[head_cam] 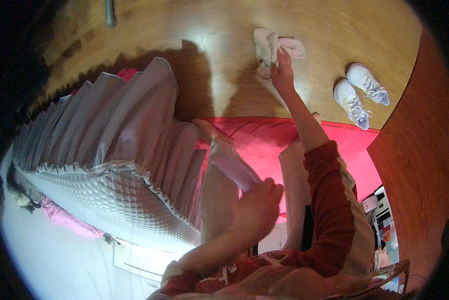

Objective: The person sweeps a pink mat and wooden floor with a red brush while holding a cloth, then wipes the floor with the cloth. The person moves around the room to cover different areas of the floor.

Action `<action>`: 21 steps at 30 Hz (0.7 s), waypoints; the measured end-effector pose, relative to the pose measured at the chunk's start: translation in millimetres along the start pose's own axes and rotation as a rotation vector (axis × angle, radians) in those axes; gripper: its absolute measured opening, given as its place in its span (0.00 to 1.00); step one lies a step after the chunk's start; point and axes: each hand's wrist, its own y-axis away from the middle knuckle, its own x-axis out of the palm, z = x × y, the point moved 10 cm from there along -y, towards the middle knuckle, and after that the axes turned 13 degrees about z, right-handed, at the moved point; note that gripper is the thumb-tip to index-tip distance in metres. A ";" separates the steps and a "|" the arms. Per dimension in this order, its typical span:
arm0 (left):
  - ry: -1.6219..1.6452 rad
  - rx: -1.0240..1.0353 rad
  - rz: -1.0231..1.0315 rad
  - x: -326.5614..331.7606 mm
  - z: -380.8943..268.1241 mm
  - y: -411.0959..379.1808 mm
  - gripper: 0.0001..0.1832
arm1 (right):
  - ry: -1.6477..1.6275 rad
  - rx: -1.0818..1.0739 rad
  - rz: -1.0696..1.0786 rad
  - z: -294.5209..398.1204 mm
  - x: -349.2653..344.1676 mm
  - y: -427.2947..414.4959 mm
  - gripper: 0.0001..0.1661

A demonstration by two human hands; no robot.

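Observation:
My left hand [258, 210] is closed round one end of a long, pale pinkish cloth [232, 168], possibly a sock, which lies across my trouser leg [219, 198]. My right arm stretches out over the floor. At its end, my right hand [283, 73] grips crumpled whitish cloth [265, 43], which looks like socks, on the wood-pattern floor. A pale pink cloth piece [294, 47] lies against it, to the right of my fingertips. My fingers partly cover both pieces. One bare foot [205, 129] shows beyond the trouser cuff.
A bed with a quilted white cover [108, 195] and a pleated grey-pink skirt [134, 112] stands at the left. White lace-up shoes [354, 103] rest on the floor at the right. Red-pink fabric [258, 138] lies below my legs. A reddish-brown wooden surface [412, 150] borders the right side.

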 end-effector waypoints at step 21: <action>0.217 -0.020 0.145 88.1 14.7 -43.2 0.07 | 0.669 -0.528 0.371 87.8 116.6 -37.5 0.47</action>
